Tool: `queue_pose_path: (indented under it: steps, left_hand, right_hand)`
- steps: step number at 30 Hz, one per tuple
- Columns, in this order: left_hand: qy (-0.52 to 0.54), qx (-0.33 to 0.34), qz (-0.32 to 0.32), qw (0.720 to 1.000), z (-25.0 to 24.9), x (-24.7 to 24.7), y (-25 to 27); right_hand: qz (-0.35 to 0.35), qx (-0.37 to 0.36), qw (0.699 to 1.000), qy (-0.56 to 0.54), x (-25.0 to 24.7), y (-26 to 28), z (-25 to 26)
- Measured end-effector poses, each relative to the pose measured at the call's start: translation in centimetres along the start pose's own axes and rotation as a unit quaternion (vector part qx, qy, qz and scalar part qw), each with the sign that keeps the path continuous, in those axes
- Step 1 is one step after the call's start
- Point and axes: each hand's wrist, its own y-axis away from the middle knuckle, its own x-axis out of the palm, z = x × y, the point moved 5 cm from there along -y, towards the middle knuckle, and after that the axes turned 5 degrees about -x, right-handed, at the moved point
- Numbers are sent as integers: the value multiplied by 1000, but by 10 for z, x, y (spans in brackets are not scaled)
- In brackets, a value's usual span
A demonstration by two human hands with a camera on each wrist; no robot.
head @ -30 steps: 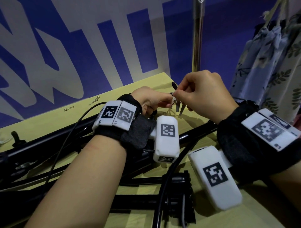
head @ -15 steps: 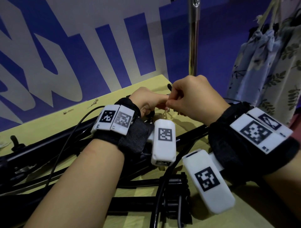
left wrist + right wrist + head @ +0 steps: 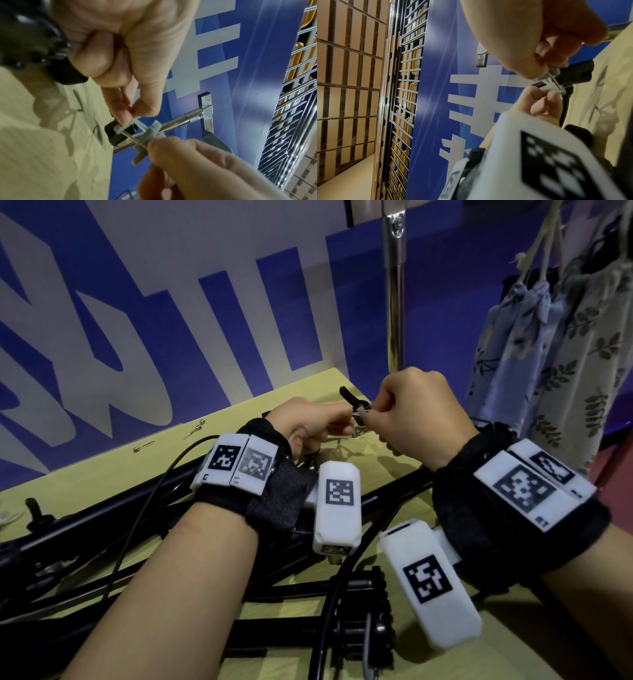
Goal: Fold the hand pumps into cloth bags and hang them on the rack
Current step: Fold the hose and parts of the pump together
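Observation:
Both hands meet above the far edge of the yellow table (image 3: 239,419). My left hand (image 3: 347,422) pinches one end of a small grey plastic clip (image 3: 147,134) between thumb and forefinger. My right hand (image 3: 371,416) pinches the clip's other end, where a thin metal needle (image 3: 132,138) runs through it. Just behind the clip is the black hose nozzle (image 3: 115,134) of a hand pump, also seen as the black hose nozzle (image 3: 573,73). Black hand pumps (image 3: 102,525) lie across the table under my wrists. Patterned cloth bags (image 3: 548,354) hang at the right.
A chrome rack pole (image 3: 394,302) rises behind the table's far corner, in front of a blue and white wall banner. Two small metal needles (image 3: 197,429) lie near the table's back edge. A black hose (image 3: 329,611) curls over the pumps in the foreground.
Both hands stay together at the far table edge. The small parts that hung below the fingers a second ago are now drawn up between the fingertips, and the black nozzle lever shows above them.

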Motion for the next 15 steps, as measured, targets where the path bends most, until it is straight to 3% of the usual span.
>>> queue_pose_path:
  steps: [4,15]
  left_hand:
    - [-16,1,-22,1000,1,-2,0]
    - [-65,14,-81,995,2,-9,-1]
  right_hand:
    - [23,30,998,-45,5,2,-7]
    - [53,9,998,-15,20,6,4]
